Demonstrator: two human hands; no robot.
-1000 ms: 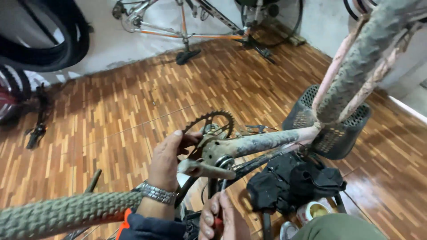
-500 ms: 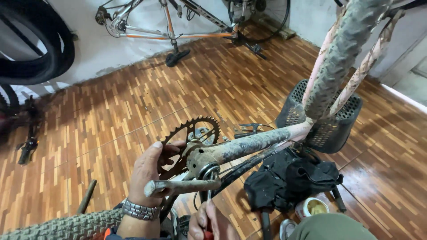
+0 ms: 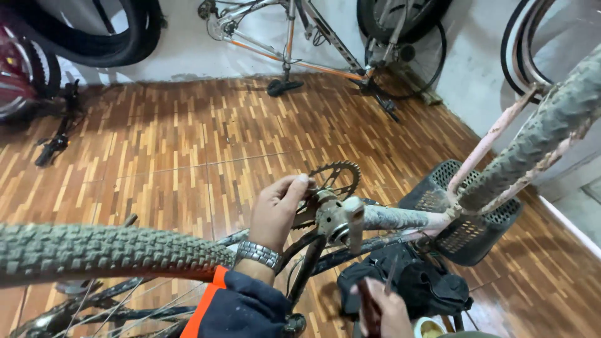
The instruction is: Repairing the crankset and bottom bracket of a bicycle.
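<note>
Wooden parquet floor (image 3: pixel 188 156), workshop corner, white wall behind. Left hand (image 3: pixel 275 209), steel watch at the wrist, fingers curled closed around the grimy bottom-bracket end of the upturned pale bicycle frame (image 3: pixel 400 219). Toothed chainring (image 3: pixel 335 181) sits just beyond its fingertips; risk: a slip drags skin across the teeth. Crank arm (image 3: pixel 354 219) just right of that hand could swing. Right hand (image 3: pixel 382 310), lower and nearer, closed on a thin dark tool (image 3: pixel 389 281); tip may skate off greasy metal. Knobby tyre (image 3: pixel 106 250) left of the wrist. Far: second bicycle (image 3: pixel 300 37) against wall.
</note>
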